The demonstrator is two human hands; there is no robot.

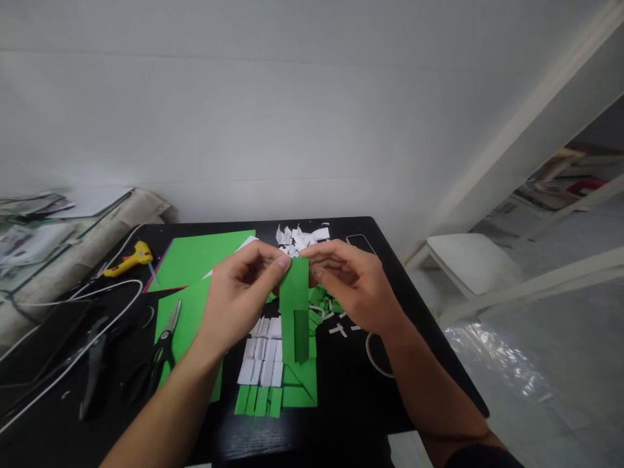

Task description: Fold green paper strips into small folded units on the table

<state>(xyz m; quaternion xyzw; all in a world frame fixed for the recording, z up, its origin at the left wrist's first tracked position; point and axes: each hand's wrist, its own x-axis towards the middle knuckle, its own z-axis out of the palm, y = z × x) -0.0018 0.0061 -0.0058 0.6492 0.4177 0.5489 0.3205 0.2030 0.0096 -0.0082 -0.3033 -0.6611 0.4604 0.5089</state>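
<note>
A row of short green strips (258, 400) lies nearest on the black table (351, 403), with white strips (263, 357) just beyond them; above these both hands pinch the top of a folded green paper strip (295, 305), the left hand (238, 292) closed on its left corner and the right hand (348, 283) on its right, so that it hangs down over the table; scissors (163, 348) lie to the left on a green sheet (188, 318); farther off sit a yellow glue gun (129, 258) and a heap of white scraps (299, 237).
</note>
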